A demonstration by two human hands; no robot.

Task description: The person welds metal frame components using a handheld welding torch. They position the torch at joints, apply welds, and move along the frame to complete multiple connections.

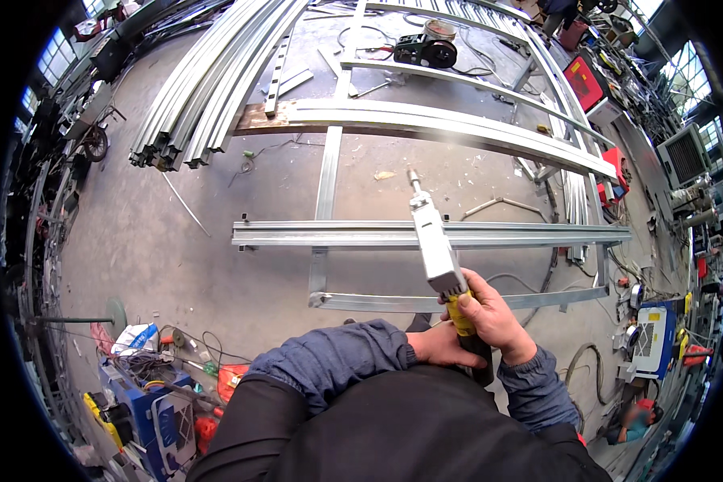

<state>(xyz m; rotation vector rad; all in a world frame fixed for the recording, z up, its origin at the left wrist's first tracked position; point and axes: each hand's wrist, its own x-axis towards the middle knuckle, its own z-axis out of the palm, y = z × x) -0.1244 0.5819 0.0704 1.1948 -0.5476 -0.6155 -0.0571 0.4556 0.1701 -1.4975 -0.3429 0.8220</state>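
Both my hands hold a slim hand tool [434, 241] with a silver box-shaped body, a yellow and black grip and a narrow metal tip; its exact kind is unclear. My right hand [498, 320] wraps the yellow part, its thumb lying on top. Lower down, my left hand [444, 345] closes around the black rear end, close to my body. The tool tilts up and slightly left. In this view its body overlaps a metal rail [329, 234] lying across the silver metal frame [394, 304]; whether they touch, I cannot tell.
Long metal profiles [217, 72] are stacked at the far left. More profiles [426, 124] cross the frame farther off, beyond which sits a dark green machine with a wheel [426, 52]. Blue machines [655, 341] and loose cables flank me. A person [635, 422] is low at the right.
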